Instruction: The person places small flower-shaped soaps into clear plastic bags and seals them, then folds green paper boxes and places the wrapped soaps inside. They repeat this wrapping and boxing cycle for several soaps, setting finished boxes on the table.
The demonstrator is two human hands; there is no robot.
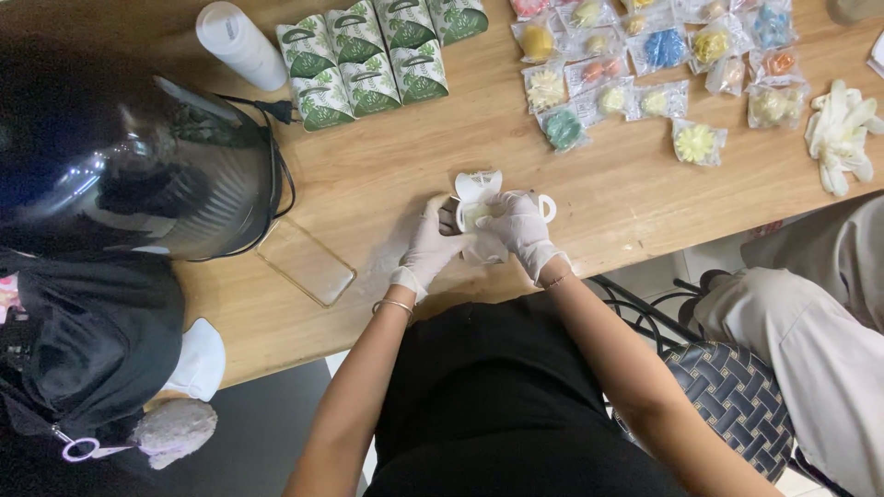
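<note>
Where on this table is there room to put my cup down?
Bare wood lies between the green boxes and the gloved hands folding a small white box. More lies right of the hands, below the wrapped sweets, up to the spare gloves. The left is crowded by the dark helmet, cable and clear tray.

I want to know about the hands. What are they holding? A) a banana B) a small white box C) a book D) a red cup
B: both gloved hands, left hand and right hand, grip a small white box over the wooden table.
</note>
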